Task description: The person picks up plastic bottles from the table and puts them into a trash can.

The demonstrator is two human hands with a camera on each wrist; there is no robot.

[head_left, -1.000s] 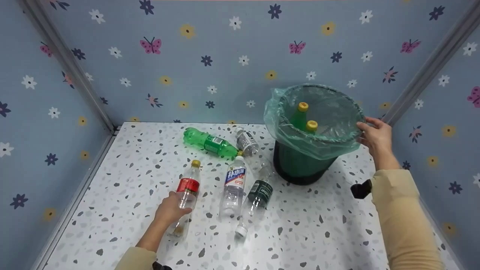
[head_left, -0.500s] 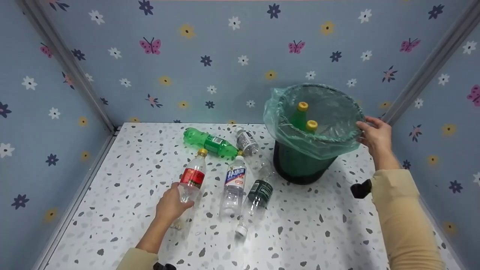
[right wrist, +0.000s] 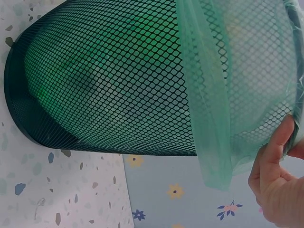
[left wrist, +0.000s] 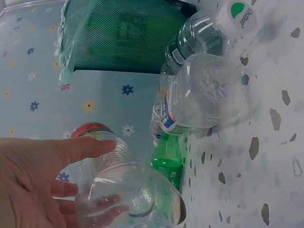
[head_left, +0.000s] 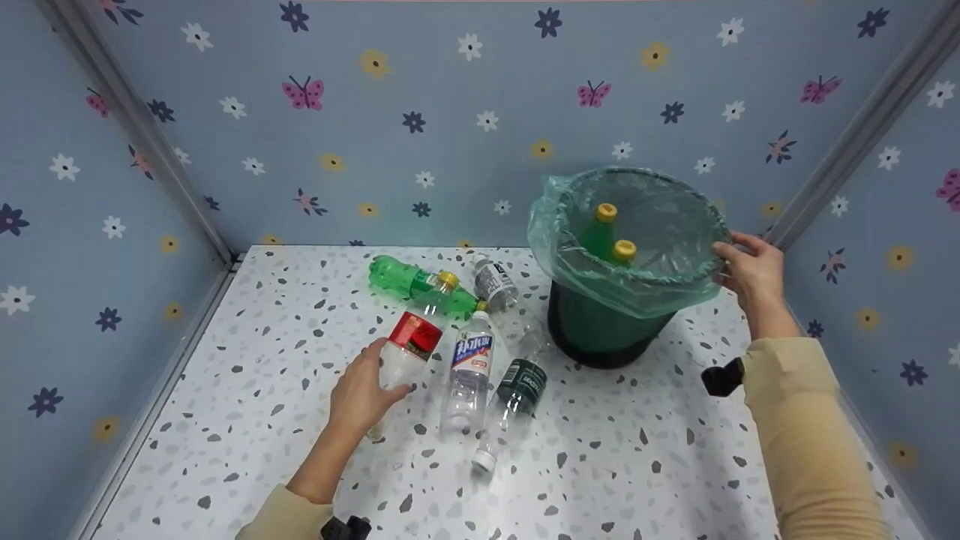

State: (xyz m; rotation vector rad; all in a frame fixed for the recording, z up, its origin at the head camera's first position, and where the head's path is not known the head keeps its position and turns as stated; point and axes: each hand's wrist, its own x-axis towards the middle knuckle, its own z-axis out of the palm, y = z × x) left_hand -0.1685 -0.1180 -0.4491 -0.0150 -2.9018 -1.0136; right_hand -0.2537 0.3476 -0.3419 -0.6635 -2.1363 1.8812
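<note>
Bottles lie scattered on the speckled tabletop (head_left: 637,465) to the left of a green mesh waste bin (head_left: 600,330), which is lined with a green plastic bag (head_left: 570,262). In the head view the left hand (head_left: 364,394) curls round the lower body of a clear bottle with a red label (head_left: 405,349), raised off the tabletop with its yellow cap tilted toward the bin; the right hand (head_left: 754,274) pinches the bag-covered rim on the bin's right side. Left of the bin lie a blue-and-white labelled bottle (head_left: 469,367), a dark-labelled bottle (head_left: 517,394), a green soda bottle (head_left: 420,285) and a small clear bottle (head_left: 495,283); two yellow-capped green bottles (head_left: 607,236) stand inside it. From the left wrist, fingers and thumb wrap the red-labelled bottle's clear base (left wrist: 128,194), with the bin (left wrist: 128,38) beyond the other bottles. From the right wrist, the thumb (right wrist: 278,142) presses the bag (right wrist: 209,118) against the rim of the mesh bin (right wrist: 109,90).
</note>
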